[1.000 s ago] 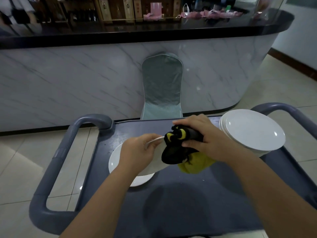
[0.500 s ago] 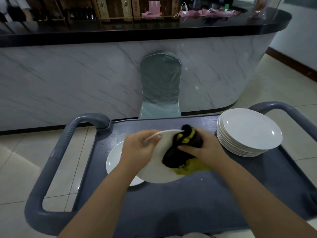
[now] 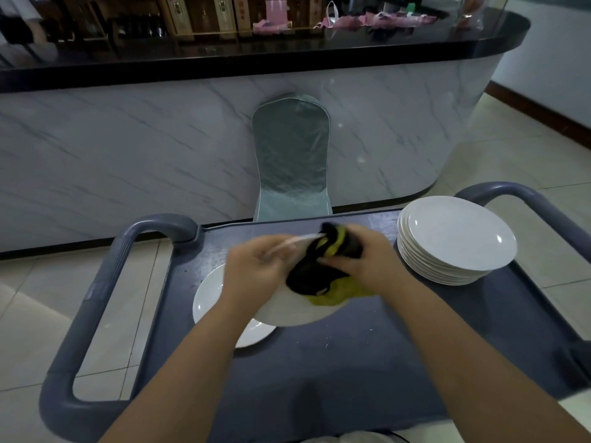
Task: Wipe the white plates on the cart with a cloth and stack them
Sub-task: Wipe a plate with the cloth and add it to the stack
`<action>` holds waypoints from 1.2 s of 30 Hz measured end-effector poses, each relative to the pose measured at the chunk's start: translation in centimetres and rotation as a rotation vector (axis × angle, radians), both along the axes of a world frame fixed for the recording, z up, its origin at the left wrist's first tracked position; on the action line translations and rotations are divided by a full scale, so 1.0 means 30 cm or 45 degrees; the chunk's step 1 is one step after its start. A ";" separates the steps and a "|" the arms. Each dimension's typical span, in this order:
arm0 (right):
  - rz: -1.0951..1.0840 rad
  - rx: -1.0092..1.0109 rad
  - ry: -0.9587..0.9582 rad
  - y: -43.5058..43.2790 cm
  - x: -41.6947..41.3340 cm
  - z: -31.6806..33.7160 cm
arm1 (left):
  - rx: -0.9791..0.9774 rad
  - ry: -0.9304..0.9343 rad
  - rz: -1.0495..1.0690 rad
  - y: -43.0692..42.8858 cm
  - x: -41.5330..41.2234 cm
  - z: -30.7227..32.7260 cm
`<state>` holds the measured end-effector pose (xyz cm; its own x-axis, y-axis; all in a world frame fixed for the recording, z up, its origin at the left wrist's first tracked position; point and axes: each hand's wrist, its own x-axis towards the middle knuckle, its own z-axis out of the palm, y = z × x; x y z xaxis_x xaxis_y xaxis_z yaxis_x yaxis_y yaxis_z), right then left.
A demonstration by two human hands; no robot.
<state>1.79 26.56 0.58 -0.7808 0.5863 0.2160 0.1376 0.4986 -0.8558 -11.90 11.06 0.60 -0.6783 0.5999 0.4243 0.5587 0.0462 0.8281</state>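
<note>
Marble panelling (image 3: 128,155) is backing the grey cart (image 3: 319,378), where the left hand (image 3: 256,270) is gripping a tilted plate (image 3: 287,311) by its rim and the right hand (image 3: 367,260) is clutching the cloth (image 3: 319,270) against it. Holding that rim steady is probably key to sweeping every edge.

glossy white plates (image 3: 457,238), matt cart (image 3: 351,378), soft cloth (image 3: 319,270)

Left hand (image 3: 256,270) holds a plate (image 3: 287,310); right hand (image 3: 367,262) presses the cloth (image 3: 323,266) on it.
</note>
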 end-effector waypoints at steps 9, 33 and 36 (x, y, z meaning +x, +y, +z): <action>-0.488 -0.985 0.443 -0.094 0.086 -0.170 | -0.002 -0.459 0.207 -0.044 0.036 -0.126; 0.129 0.159 -0.305 -0.036 0.075 0.041 | -0.195 0.925 -0.015 0.060 0.076 -0.006; -0.022 -0.189 -0.018 -0.029 0.080 0.045 | -0.035 0.458 0.127 0.031 0.019 0.018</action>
